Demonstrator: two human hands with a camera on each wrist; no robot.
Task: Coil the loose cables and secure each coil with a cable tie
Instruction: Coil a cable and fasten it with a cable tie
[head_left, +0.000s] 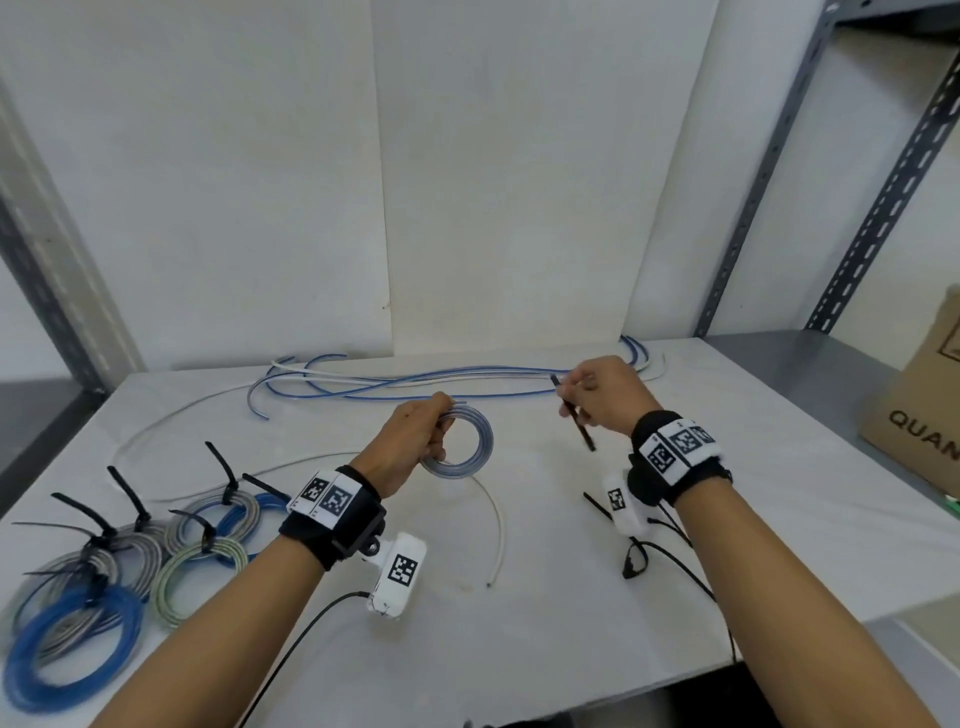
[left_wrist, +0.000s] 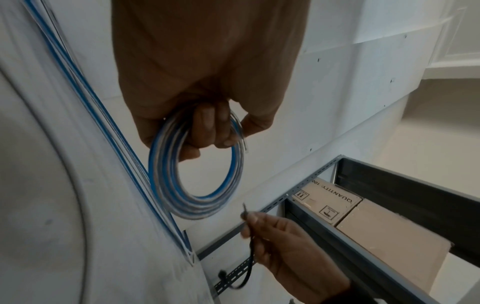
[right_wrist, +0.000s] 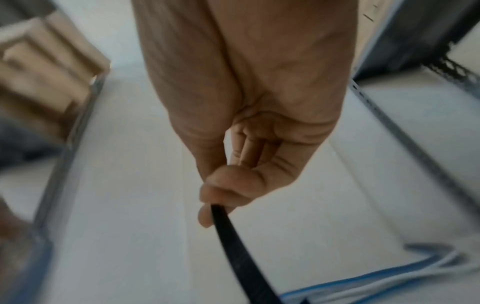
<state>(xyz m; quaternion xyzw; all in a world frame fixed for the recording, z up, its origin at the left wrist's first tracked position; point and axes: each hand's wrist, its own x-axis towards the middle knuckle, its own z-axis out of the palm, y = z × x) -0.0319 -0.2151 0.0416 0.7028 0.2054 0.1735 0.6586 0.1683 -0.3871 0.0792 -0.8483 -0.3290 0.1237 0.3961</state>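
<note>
Tied coils (head_left: 104, 561) lie beside the left forearm on the white worktop (head_left: 571, 623). Left hand (head_left: 410, 441) grips a blue-grey cable coil (head_left: 462, 441); right hand (head_left: 602, 395) pinches a black cable tie (head_left: 574, 413). Loose cables (head_left: 415, 382) lie beyond both, against the white wall (head_left: 467, 182).

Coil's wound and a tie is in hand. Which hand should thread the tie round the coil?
Right. The right hand already pinches the cable tie and is apart from the coil, free to move. The left hand has its fingers curled round the coil, so it should probably just hold it.

Black wrist straps (head_left: 332, 525), white coded tags (head_left: 680, 444), white wrist cameras (head_left: 397, 577)
</note>
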